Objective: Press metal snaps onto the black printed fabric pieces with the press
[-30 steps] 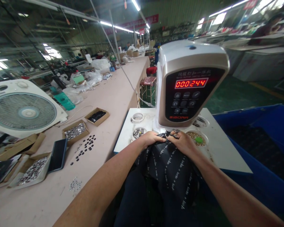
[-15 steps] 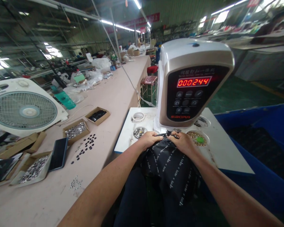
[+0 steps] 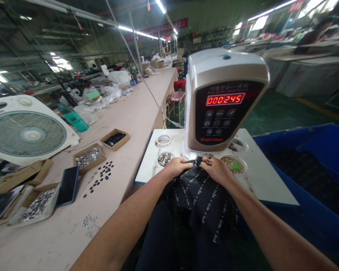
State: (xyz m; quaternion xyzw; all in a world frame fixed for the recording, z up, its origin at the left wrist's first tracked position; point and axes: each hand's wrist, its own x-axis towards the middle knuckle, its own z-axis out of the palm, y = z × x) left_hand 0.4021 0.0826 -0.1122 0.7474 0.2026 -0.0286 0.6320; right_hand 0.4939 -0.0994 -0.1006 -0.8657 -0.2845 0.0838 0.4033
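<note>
A black cloth piece with white printed lettering [image 3: 199,195] hangs over my lap, its top edge under the head of a snap-fastening machine [image 3: 228,94]. My left hand [image 3: 178,167] pinches that edge on the left, and my right hand [image 3: 214,169] grips it on the right, thumbs close together. Between them the machine's dark lower tip [image 3: 199,159] meets the cloth; the exact contact point is partly hidden. The red display [image 3: 225,99] reads 000245.
The white machine table [image 3: 149,167] has round wells with metal parts and a green piece [image 3: 236,166]. Left, a long table [image 3: 110,210] carries boxes of snaps [image 3: 89,156], loose black caps [image 3: 103,173], a phone [image 3: 67,185] and a fan [image 3: 31,131]. A blue bin [image 3: 313,131] stands right.
The display has gone from 000244 to 000245, and the machine's tip now sits lower at the cloth. Both hands keep their hold; the view has shifted slightly.
</note>
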